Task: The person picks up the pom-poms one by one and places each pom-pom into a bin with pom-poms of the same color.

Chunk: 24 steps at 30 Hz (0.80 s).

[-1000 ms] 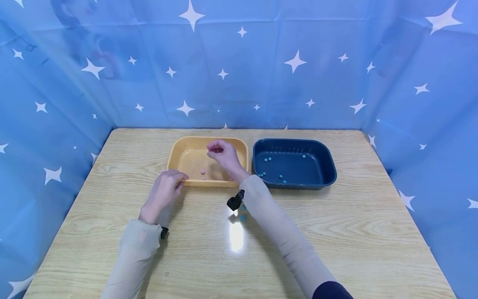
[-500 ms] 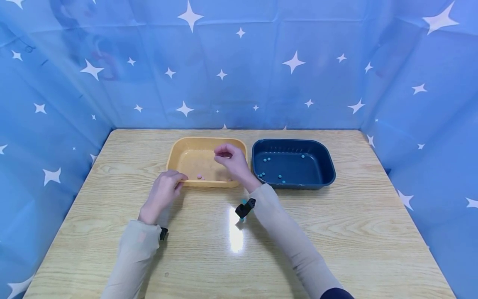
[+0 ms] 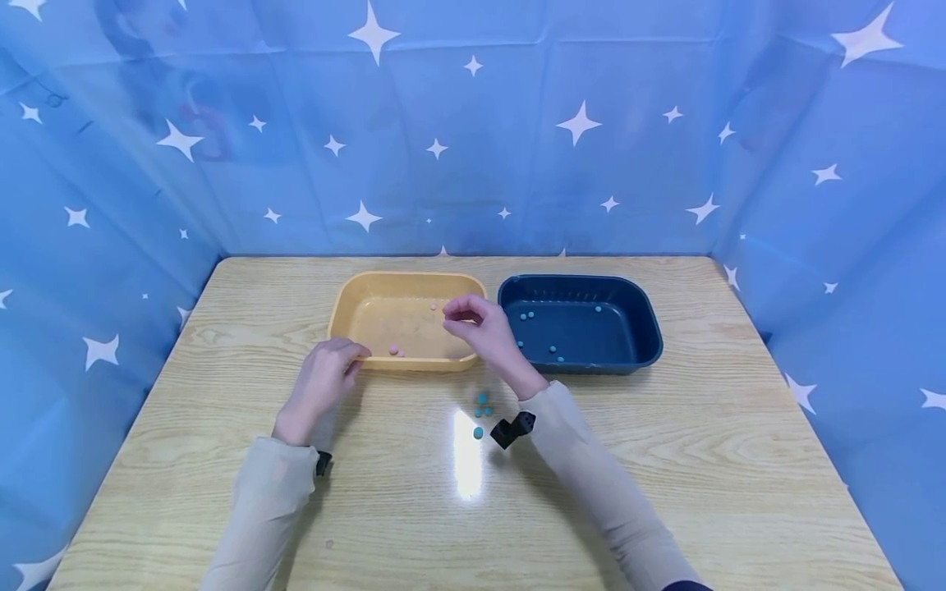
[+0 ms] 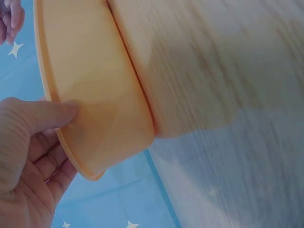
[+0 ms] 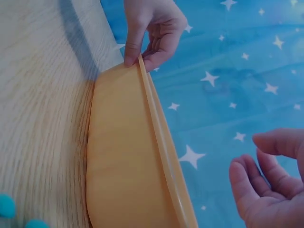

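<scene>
My left hand (image 3: 325,373) grips the near left rim of a yellow tray (image 3: 355,316); in the left wrist view its thumb (image 4: 52,114) lies on the tray's outer wall and the fingers are behind the rim. Over the right part of that tray hovers my right hand (image 3: 484,332), its fingers loosely curled. The right wrist view shows a gap between its thumb (image 5: 278,141) and fingertips, with nothing in it. Small pink balls lie in the tray: one (image 3: 433,306) left of the right fingertips, others (image 3: 393,350) by the near wall.
A dark blue tray (image 3: 650,345) with several small teal balls (image 3: 553,350) stands right beside the yellow one. Several more teal balls (image 3: 482,399) lie on the wooden table (image 3: 399,476) in front of the trays. A blue starry curtain (image 3: 517,180) encloses the table.
My right hand has moved right and a little toward me over the yellow tray. A pink ball now shows left of its fingertips. The left hand has stayed on the rim.
</scene>
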{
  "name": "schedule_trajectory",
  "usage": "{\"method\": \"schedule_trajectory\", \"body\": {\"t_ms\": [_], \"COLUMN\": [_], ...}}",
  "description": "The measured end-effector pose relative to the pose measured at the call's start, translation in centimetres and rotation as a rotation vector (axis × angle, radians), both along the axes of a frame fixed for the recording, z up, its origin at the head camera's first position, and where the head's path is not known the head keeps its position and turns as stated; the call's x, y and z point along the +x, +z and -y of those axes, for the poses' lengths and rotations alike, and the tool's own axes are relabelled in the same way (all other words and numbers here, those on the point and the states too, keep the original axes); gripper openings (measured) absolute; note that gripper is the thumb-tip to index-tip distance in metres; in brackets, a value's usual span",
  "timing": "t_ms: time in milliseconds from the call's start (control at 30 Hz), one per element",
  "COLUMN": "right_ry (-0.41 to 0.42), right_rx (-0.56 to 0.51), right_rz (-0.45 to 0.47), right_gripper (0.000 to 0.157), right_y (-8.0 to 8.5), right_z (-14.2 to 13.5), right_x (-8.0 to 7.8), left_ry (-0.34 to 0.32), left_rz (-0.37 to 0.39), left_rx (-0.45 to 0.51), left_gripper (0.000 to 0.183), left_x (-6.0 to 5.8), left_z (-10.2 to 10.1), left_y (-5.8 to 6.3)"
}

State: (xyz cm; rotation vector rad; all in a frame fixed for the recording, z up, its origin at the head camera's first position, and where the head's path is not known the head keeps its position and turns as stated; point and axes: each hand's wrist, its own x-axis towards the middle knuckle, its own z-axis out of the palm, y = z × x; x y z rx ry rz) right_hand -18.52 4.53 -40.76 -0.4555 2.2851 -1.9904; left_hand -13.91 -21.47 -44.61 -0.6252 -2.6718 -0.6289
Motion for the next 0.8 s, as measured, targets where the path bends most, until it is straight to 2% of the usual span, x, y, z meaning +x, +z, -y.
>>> {"method": "schedule_trajectory", "body": {"t_ms": [200, 433, 800], "right_ry": [0.016, 0.036, 0.039], "right_rx": [0.037, 0.091, 0.085], "right_rz": [-0.009, 0.025, 0.033], "right_gripper": [0.016, 0.021, 0.018], "right_y": [0.1, 0.0, -0.8], "right_z": [-1.1, -2.9, -5.4], "right_x": [0.9, 2.1, 3.8], "left_ry": [0.003, 0.0, -0.011], "left_rz": [0.003, 0.005, -0.012], "left_rx": [-0.003, -0.002, 0.0], "left_gripper": [0.014, 0.014, 0.013], "left_x": [0.0, 0.0, -0.1], "left_z": [0.0, -0.1, 0.0], "left_y": [0.0, 0.0, -0.1]}}
